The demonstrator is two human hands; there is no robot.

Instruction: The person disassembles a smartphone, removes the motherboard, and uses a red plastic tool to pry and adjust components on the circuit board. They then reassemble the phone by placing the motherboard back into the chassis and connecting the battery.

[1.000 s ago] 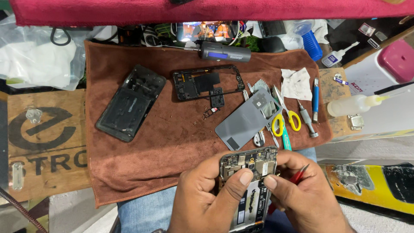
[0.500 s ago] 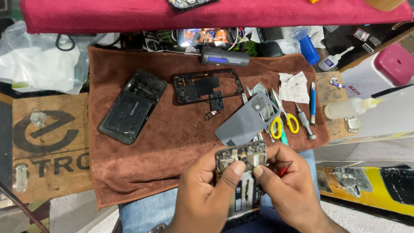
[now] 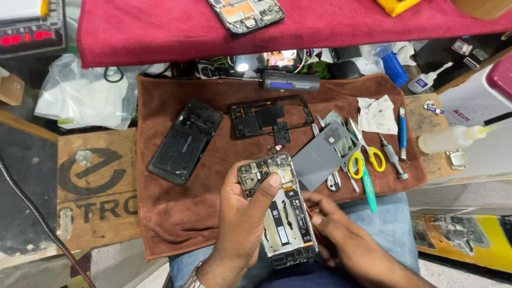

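The person sits at the desk and holds an opened phone (image 3: 280, 210) over the lap, at the near edge of the brown towel (image 3: 176, 224). The left hand (image 3: 242, 224) grasps it from the side, with the thumb pressed on the circuit board at the top end. A moment ago both hands were closed around the phone and both thumbs lay on its upper part. Now the right hand (image 3: 341, 242) has slid down to the lower right edge, about 4 o'clock from the phone; its fingers lie against the frame, loosely curled. Something thin and red shows beside them, but I cannot tell if this hand holds it. The phone is also lifted more into view, so the whole inside can be seen.

On the towel, at 10 o'clock from the phone, lies a black back cover (image 3: 185, 141). At 12 o'clock is a black middle frame (image 3: 272, 114), and at 2 o'clock a grey panel (image 3: 322, 157), with yellow scissors (image 3: 368, 152) just beside it.
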